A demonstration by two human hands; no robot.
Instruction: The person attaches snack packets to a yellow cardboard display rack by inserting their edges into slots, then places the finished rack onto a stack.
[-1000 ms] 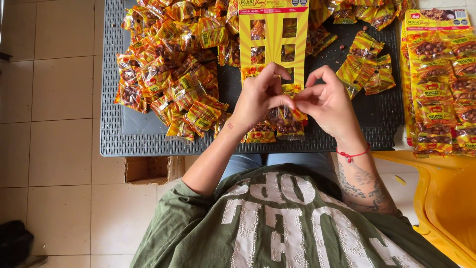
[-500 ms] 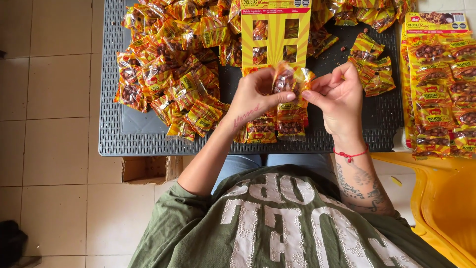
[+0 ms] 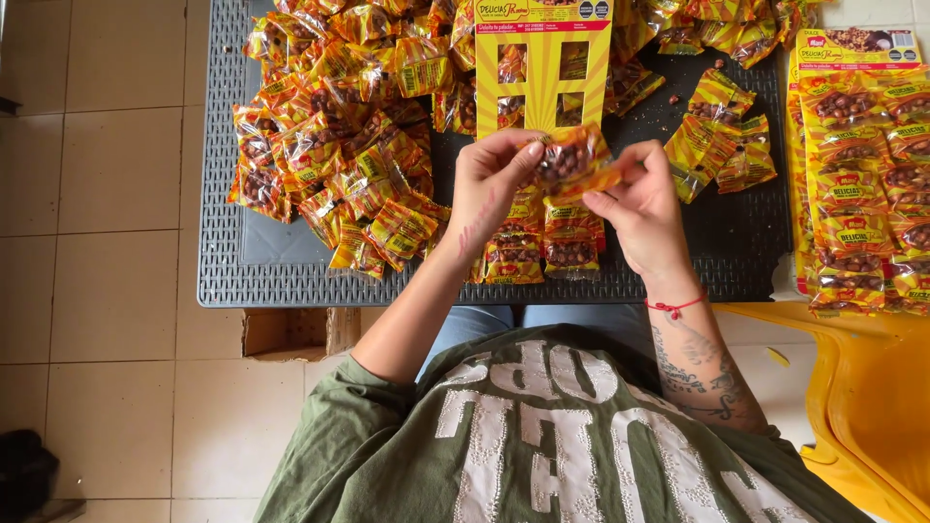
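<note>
We pinch one small snack packet (image 3: 573, 160) between both raised hands, left hand (image 3: 489, 189) at nine o'clock, right hand (image 3: 641, 211) at four, above the yellow display card (image 3: 542, 73) on the grey table (image 3: 232, 261).

Display card (image 3: 542, 68) lies mid-table (image 3: 223, 281); loose packet heap (image 3: 339, 145) left of it, filled cards (image 3: 862, 174) far right.

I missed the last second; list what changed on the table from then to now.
Both hands, left hand and right hand, lifted one snack packet off the lower rows of the yellow display card, up between the fingertips. The loose packet heap and the filled cards stayed put.
</note>
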